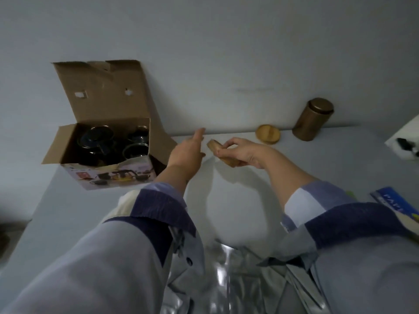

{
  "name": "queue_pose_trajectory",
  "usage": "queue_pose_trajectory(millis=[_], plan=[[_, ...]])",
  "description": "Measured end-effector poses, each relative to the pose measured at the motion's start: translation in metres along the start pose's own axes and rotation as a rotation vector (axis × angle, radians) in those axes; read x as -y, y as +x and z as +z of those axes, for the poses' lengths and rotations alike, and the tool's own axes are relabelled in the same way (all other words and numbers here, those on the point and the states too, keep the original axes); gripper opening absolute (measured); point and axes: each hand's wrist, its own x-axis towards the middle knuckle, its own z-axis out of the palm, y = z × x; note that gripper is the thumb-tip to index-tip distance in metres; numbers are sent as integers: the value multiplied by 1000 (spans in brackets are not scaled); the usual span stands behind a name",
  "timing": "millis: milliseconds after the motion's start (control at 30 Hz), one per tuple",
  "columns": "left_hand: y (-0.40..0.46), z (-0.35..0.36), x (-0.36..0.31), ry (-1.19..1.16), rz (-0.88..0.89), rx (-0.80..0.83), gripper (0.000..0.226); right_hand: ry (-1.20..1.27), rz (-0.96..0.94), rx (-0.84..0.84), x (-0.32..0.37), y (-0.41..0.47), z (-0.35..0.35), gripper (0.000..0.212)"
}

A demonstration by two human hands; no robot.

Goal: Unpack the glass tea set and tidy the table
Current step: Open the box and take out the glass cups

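Observation:
An open cardboard box point(106, 175) stands at the table's left, its lid flap raised against the wall. Inside it I see glass tea pieces point(113, 143), dark and close together. My right hand point(244, 150) is shut on a small round wooden lid point(223, 152), held tilted above the table's middle. My left hand point(188, 150) hovers just left of it, fingers apart and pointing toward the wall, holding nothing. A second wooden lid point(268, 134) lies flat near the wall.
A brown metal canister point(313, 120) stands by the wall at the right. A white object with dark parts point(405, 141) sits at the far right edge. A blue printed packet point(396, 205) lies at the right. Shiny silver wrapping point(226, 268) lies below my arms.

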Motion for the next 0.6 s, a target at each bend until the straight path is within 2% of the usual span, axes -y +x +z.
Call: queue_pose_trajectory(millis=[67, 133, 200, 367, 600], plan=[[6, 22, -1, 95, -97, 185, 66, -103, -7, -103, -18, 8, -10, 55], [9, 40, 5, 226, -135, 360, 72, -144, -12, -174, -33, 22, -18, 51], [13, 55, 15, 285, -171, 451, 81, -227, -12, -243, -45, 40, -24, 46], [19, 80, 30, 299, -252, 580, 113, -418, -8, -276, -59, 92, -36, 51], [19, 92, 35, 315, -268, 589, 116, -526, -24, -384, -62, 153, -17, 66]])
